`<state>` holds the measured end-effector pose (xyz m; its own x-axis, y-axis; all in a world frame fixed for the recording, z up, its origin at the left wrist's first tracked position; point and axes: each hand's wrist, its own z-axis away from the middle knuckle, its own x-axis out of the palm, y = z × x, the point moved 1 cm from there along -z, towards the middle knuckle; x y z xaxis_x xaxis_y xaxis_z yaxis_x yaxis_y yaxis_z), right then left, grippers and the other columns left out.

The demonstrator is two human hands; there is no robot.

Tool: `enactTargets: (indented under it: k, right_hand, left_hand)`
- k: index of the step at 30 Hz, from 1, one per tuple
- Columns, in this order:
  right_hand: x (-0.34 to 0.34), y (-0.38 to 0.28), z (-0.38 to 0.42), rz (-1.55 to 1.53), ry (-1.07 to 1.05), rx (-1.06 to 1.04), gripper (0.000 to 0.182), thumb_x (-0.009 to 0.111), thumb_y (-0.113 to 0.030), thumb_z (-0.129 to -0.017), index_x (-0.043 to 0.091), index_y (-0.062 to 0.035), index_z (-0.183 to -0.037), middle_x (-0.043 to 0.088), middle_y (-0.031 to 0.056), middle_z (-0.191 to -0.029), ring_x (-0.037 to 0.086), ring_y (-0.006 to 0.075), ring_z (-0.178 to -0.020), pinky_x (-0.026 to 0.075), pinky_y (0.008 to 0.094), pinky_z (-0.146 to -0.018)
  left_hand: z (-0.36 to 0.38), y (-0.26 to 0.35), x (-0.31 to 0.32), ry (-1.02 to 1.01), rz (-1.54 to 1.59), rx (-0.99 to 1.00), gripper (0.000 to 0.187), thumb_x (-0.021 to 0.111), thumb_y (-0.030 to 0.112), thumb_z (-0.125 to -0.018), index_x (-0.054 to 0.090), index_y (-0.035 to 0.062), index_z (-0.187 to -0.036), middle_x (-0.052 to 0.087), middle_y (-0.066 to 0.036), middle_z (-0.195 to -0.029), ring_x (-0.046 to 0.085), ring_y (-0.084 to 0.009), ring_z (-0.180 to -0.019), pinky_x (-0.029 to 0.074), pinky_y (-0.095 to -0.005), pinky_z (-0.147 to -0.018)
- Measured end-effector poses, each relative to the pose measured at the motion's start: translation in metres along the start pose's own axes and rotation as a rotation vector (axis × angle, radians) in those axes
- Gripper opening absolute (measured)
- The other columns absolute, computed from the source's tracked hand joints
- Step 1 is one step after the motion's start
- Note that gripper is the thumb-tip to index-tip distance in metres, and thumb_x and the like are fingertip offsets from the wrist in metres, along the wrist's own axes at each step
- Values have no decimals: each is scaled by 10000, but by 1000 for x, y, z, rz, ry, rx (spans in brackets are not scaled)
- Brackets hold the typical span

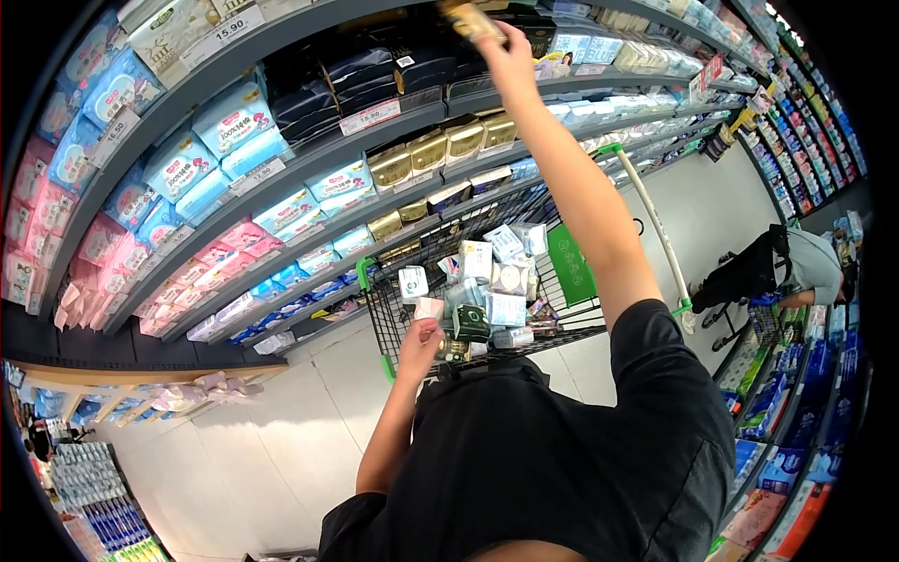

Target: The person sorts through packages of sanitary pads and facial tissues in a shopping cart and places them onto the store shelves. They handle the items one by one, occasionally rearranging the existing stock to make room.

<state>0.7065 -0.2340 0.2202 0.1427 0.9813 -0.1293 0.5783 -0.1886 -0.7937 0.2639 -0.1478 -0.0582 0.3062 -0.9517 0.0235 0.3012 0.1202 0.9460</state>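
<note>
My right hand (510, 61) is stretched up to the upper shelf, closed on a gold-brown packet (468, 21) blurred by motion. Dark, glossy packs (361, 70) stand on the shelf to its left. Low over the near left side of the shopping cart (375, 309), my left hand (420, 348) has its fingers closed on a small pale pink packet (429, 307). Inside the cart lies a heap of packs, among them a white one (476, 259), a dark green one (471, 322) and a pale blue one (506, 309).
Curved shelves hold blue packs (234, 112), pink packs (122, 267) and gold packs (428, 150), with price tags along the edges. A green panel (571, 265) hangs at the cart's handle end. At right, another person (805, 262) bends beside a second cart (766, 323). Pale floor tiles (253, 459) run below.
</note>
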Motion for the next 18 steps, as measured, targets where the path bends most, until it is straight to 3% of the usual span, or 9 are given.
enactTargets:
  k: [2,4,6,12,13,18]
  right_hand:
    - [-19,-7,6,-586,-66,489,551,598,-372,-867,488,-23,-1278,510,143,-1217,501,249,-1124,423,440,-959]
    - [-34,-12,12,-1028,-122,758,594,460,-407,-929,335,-27,-1367,424,188,-1313,480,314,-1179,430,501,-962]
    - [-44,-10,12,-1121,-217,890,587,380,-440,-963,332,-27,-1376,429,197,-1327,479,328,-1202,436,480,-978]
    - [-42,2,5,-1105,-373,816,638,294,-506,-995,290,-31,-1420,447,219,-1341,525,351,-1176,467,439,-954]
    - [-39,8,1,-1076,-357,850,678,307,-564,-976,318,-40,-1406,434,206,-1357,479,345,-1227,443,508,-989]
    - [-34,15,-12,-991,-441,874,801,328,-634,-941,285,9,-1416,431,273,-1356,477,428,-1223,445,528,-994]
  left_hand:
    - [1,0,-2,6,-9,-8,319,658,153,-876,555,-1,-1136,631,-108,-1064,617,-167,-924,496,-298,-827]
    - [4,4,-2,5,-33,-28,320,658,155,-876,557,-1,-1137,632,-110,-1062,616,-167,-926,496,-298,-827]
    - [4,0,-3,-5,-32,-43,323,656,158,-877,559,0,-1141,633,-110,-1061,617,-168,-921,496,-298,-826]
    - [1,-1,-2,-37,-54,-48,330,653,169,-875,560,2,-1144,634,-101,-1044,620,-159,-893,497,-292,-814]
    - [2,1,-1,-40,-57,-44,330,654,170,-874,560,1,-1143,634,-101,-1041,621,-159,-890,497,-292,-813]
    - [4,6,1,-33,-84,-15,328,656,169,-872,564,-3,-1136,633,-100,-1038,623,-164,-890,500,-295,-813]
